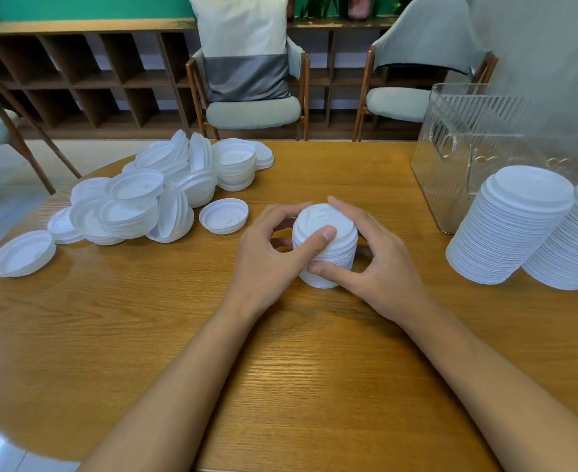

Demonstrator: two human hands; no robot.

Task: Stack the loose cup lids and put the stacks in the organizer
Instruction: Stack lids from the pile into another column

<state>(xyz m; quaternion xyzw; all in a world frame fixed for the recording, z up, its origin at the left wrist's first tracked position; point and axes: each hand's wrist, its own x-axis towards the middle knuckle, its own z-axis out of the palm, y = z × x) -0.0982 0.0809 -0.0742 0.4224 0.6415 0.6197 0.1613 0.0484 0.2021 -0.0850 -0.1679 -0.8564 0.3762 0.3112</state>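
short stack of white plastic cup lids (332,216) stands upright at mid tabletop on the brown wooden table (280,362). left hand (267,257) and right hand (379,267) both curl round it, thumbs on the near side, fingers behind: a close hold on the stack from both flanks. heap of loose white lids (165,199) lies toward the far left edge, some nested, some tipped on edge. pair of tall white lid stacks (519,233) leans at the right edge, touching each other, just in front of the clear ribbed plastic organizer (458,137) near the far right corner.
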